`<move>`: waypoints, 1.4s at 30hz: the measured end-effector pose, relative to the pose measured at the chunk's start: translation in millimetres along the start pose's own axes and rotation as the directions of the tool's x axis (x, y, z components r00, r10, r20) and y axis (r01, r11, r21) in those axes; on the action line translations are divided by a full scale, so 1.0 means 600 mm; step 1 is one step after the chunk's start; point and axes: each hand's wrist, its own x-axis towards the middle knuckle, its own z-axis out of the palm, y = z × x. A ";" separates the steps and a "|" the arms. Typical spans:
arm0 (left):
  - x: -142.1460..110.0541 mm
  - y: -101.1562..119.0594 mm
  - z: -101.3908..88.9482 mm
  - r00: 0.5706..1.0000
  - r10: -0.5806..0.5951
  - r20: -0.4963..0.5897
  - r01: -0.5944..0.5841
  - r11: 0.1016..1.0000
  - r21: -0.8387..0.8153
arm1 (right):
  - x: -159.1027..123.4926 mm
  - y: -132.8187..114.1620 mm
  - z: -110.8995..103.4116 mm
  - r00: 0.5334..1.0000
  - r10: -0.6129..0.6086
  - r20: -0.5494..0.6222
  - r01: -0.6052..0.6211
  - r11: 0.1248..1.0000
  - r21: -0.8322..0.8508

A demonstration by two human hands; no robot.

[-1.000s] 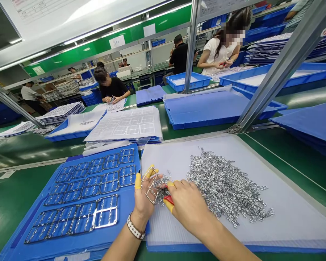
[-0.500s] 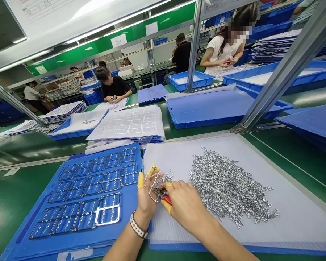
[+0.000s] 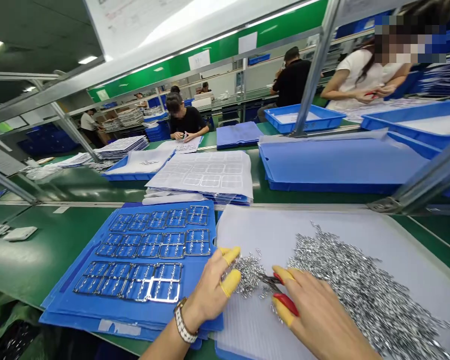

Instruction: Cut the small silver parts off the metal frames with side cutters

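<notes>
My right hand [image 3: 315, 305] is closed around red-handled nippers [image 3: 283, 295], whose dark jaws point left over a small pile of shiny metal pieces [image 3: 249, 275]. My left hand [image 3: 212, 282] is at the left side of that pile, by the edge of the blue sheet [image 3: 195, 320]. Its thumb and forefinger are apart, with nothing seen between them. Yellow finger covers are on both hands. Left of it, rows of silvery metal frames [image 3: 165, 282] with small pieces inside lie on the blue sheet. A larger heap of metal pieces [image 3: 360, 280] spreads over the white sheet [image 3: 255, 225] at right.
Beyond the bench edge are a stack of wrapped frames [image 3: 210, 170] and a blue tray [image 3: 322, 185]. A slanted metal post [image 3: 431, 175] stands at right. A bag with dark scraps [image 3: 18, 340] is at lower left. Several people work at benches behind.
The view has swung left. The metal frame that was in my left hand is no longer seen there, and the fingers have spread. My right hand still holds the nippers, now farther from my left hand.
</notes>
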 end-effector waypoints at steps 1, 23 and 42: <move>-0.011 0.008 -0.009 0.999 0.004 0.038 -0.008 0.995 0.099 | -0.005 0.015 0.007 0.997 -0.045 -0.058 0.047 0.998 0.030; 0.051 -0.003 -0.133 0.991 -0.026 0.130 -0.125 0.144 0.982 | -0.018 0.013 0.023 0.977 -0.173 -0.124 0.202 0.939 0.277; 0.211 -0.037 -0.024 0.846 -0.355 0.398 -0.493 -0.236 0.838 | -0.017 0.011 0.019 0.997 -0.061 -0.057 0.077 0.934 0.349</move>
